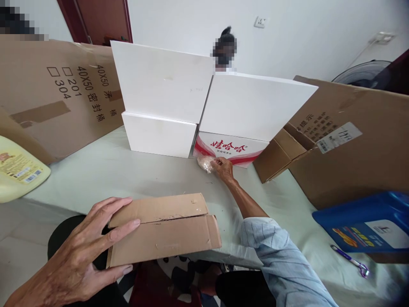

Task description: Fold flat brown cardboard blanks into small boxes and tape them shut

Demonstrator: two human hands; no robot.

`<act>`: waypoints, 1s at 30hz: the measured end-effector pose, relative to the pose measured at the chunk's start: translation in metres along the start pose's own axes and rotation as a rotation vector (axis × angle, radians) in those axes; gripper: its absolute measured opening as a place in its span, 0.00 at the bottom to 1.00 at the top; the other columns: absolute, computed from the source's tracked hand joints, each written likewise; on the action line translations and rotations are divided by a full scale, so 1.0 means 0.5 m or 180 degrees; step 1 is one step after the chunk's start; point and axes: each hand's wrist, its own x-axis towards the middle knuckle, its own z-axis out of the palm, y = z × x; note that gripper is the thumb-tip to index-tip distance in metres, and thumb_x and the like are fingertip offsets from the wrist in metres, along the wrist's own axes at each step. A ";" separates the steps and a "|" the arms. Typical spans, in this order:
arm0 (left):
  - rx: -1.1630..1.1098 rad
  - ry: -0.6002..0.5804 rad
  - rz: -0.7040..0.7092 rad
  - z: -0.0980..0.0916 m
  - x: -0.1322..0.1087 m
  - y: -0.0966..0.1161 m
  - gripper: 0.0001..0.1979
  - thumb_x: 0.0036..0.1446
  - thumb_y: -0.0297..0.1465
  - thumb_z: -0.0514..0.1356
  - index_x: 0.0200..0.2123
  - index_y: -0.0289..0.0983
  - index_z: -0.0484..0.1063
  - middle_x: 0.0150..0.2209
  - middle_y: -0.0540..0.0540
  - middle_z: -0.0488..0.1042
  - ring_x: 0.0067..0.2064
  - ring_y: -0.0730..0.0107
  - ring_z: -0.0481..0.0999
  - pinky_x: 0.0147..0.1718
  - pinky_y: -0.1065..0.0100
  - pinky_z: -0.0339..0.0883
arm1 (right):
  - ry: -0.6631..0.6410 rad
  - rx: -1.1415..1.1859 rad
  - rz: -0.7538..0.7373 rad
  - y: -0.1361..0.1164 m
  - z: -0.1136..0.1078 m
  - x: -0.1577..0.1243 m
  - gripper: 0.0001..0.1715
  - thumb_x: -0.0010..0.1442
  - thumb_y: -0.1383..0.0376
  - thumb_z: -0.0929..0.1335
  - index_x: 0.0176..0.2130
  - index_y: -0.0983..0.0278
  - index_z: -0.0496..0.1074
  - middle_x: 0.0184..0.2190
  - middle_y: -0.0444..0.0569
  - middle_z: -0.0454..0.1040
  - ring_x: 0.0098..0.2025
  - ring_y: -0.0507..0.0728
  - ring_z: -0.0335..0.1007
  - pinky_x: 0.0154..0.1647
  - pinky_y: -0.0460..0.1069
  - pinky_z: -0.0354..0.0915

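Pale tabletop (105, 170), boxes stacked behind. Left hand (79, 251), lower left, fingers spread flat on small cardboard box (164, 228) at table edge. Right hand (223, 167), centre frame, fingertips pinching crumpled plastic wad (205, 163) beside red-printed carton (230, 149). Step looks like fetching filler; next needs it carried to the box.

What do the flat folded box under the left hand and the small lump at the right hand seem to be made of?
The folded box looks like brown corrugated cardboard: matt, with scuffed faces and raw edges. The small lump at the right hand seems wrapped in thin clear plastic, glossy and crinkled; its pale contents cannot be told. The left hand rests on the box.
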 end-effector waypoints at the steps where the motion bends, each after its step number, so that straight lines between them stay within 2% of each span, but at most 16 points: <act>1: -0.0003 -0.0003 -0.0001 0.000 0.000 0.000 0.32 0.65 0.28 0.67 0.70 0.50 0.67 0.75 0.38 0.61 0.72 0.40 0.65 0.65 0.38 0.69 | 0.0034 -0.0089 -0.0036 0.000 0.000 0.000 0.18 0.60 0.50 0.70 0.42 0.61 0.76 0.32 0.46 0.77 0.32 0.58 0.69 0.34 0.51 0.67; 3: -0.0008 -0.0007 -0.0001 0.000 0.000 0.000 0.32 0.65 0.27 0.67 0.70 0.50 0.68 0.75 0.37 0.61 0.72 0.39 0.65 0.65 0.38 0.69 | 0.0119 -0.0288 -0.0141 -0.004 -0.001 -0.002 0.20 0.61 0.52 0.71 0.48 0.62 0.73 0.36 0.47 0.77 0.32 0.59 0.69 0.35 0.52 0.67; 5: -0.0012 -0.0007 -0.0002 0.000 0.000 0.000 0.32 0.65 0.27 0.67 0.70 0.50 0.68 0.75 0.37 0.61 0.72 0.39 0.65 0.65 0.37 0.70 | 0.0210 -0.0515 -0.0311 -0.010 -0.001 -0.006 0.19 0.62 0.55 0.71 0.49 0.62 0.72 0.41 0.51 0.77 0.36 0.61 0.69 0.38 0.54 0.67; 9: -0.0013 -0.0003 0.0006 -0.001 0.001 0.000 0.33 0.64 0.27 0.68 0.70 0.49 0.68 0.75 0.37 0.61 0.72 0.39 0.65 0.65 0.38 0.70 | 0.0264 -0.0970 -0.0763 -0.029 0.000 -0.014 0.05 0.65 0.62 0.70 0.42 0.61 0.72 0.46 0.57 0.74 0.50 0.67 0.66 0.50 0.57 0.64; 11: -0.0008 -0.0001 0.0011 -0.001 0.001 0.000 0.33 0.64 0.27 0.68 0.69 0.49 0.68 0.75 0.37 0.61 0.72 0.39 0.65 0.65 0.38 0.70 | 0.0196 -0.1154 -0.0950 -0.036 0.001 -0.015 0.02 0.67 0.65 0.69 0.39 0.61 0.73 0.44 0.57 0.74 0.50 0.67 0.65 0.51 0.57 0.62; 15: -0.0020 -0.0012 0.0006 -0.001 -0.001 -0.001 0.32 0.64 0.26 0.68 0.70 0.49 0.68 0.75 0.36 0.61 0.72 0.38 0.65 0.65 0.37 0.69 | 0.0000 -0.1390 -0.1183 -0.042 0.002 -0.013 0.12 0.71 0.69 0.65 0.35 0.61 0.76 0.40 0.56 0.74 0.47 0.65 0.64 0.48 0.55 0.60; 18: -0.0003 -0.0007 -0.0001 -0.002 -0.002 -0.002 0.33 0.64 0.27 0.68 0.70 0.50 0.69 0.75 0.36 0.61 0.72 0.38 0.66 0.66 0.36 0.69 | -0.0154 -0.1468 -0.1264 -0.041 0.001 -0.010 0.14 0.72 0.68 0.65 0.38 0.62 0.79 0.39 0.55 0.75 0.46 0.64 0.64 0.48 0.54 0.60; 24: 0.0031 0.0015 -0.0017 -0.002 -0.001 -0.002 0.35 0.62 0.29 0.69 0.70 0.52 0.68 0.75 0.38 0.63 0.71 0.37 0.68 0.64 0.36 0.73 | -0.0393 -0.1540 -0.1178 -0.033 -0.009 -0.017 0.21 0.76 0.64 0.60 0.51 0.62 0.81 0.47 0.57 0.76 0.49 0.64 0.68 0.50 0.54 0.64; 30: 0.0002 0.0028 -0.0017 0.000 -0.002 -0.001 0.35 0.63 0.28 0.69 0.70 0.52 0.68 0.75 0.38 0.63 0.71 0.38 0.68 0.64 0.38 0.73 | -0.0583 -0.1602 -0.1024 -0.021 -0.009 -0.037 0.23 0.76 0.58 0.64 0.63 0.61 0.75 0.55 0.59 0.74 0.52 0.66 0.69 0.54 0.56 0.66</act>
